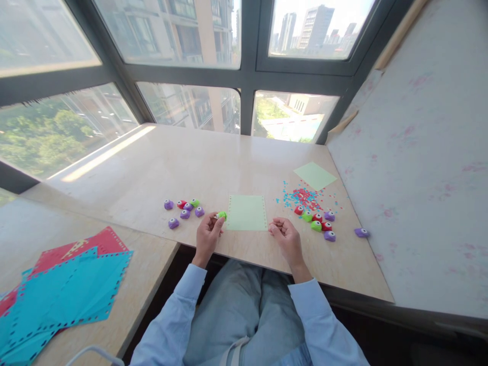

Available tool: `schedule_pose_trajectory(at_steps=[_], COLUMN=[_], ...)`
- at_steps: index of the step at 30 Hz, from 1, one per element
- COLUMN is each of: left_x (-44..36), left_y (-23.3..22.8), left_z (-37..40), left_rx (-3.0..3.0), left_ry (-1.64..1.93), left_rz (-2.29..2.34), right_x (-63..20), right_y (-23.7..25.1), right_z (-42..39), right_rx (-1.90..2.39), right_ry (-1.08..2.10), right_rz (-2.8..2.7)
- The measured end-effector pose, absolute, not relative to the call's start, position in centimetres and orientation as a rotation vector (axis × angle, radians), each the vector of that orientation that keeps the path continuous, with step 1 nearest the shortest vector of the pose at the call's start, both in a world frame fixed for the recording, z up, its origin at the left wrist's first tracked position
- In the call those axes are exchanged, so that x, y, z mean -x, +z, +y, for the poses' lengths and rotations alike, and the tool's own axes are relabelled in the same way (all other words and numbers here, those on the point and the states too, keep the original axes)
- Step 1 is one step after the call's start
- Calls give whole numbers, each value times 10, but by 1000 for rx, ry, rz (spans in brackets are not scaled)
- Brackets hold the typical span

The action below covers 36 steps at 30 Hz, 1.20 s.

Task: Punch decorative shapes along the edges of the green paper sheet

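Green punch in left hand

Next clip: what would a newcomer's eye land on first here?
The left hand grips a small green paper punch at the left edge of a pale green paper sheet on the marble tabletop. Right of it lies scattered red and blue confetti; teal punched sheets lie far left.

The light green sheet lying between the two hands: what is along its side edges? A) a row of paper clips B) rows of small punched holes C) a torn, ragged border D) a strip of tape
B: the light green sheet shows a line of small punched holes down both its left and right edges, and the left hand holds a small green punch at its left edge.
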State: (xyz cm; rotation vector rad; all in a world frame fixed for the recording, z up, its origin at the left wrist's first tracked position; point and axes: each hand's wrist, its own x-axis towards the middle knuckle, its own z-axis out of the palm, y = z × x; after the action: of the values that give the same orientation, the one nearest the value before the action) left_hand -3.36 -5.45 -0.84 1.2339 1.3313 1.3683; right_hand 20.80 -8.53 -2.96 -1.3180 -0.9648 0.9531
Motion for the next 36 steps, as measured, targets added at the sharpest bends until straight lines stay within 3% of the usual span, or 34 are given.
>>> schedule_pose_trajectory(at_steps=[7,26,36], left_x=[31,61,58], left_y=[-11,6,-14], left_z=[-57,-51,-66], left_rx=[-1203,-1179,-1511], left_ry=[1474,1254,1353], left_rz=[1564,1802,1908], right_x=[-209,-209,-208], right_y=[-30,-29,-29], right_z=[-85,-86,-86], right_rx=[1318,1295,1293], right_ry=[957,965,962], right_rz=[-962,-979,-1001])
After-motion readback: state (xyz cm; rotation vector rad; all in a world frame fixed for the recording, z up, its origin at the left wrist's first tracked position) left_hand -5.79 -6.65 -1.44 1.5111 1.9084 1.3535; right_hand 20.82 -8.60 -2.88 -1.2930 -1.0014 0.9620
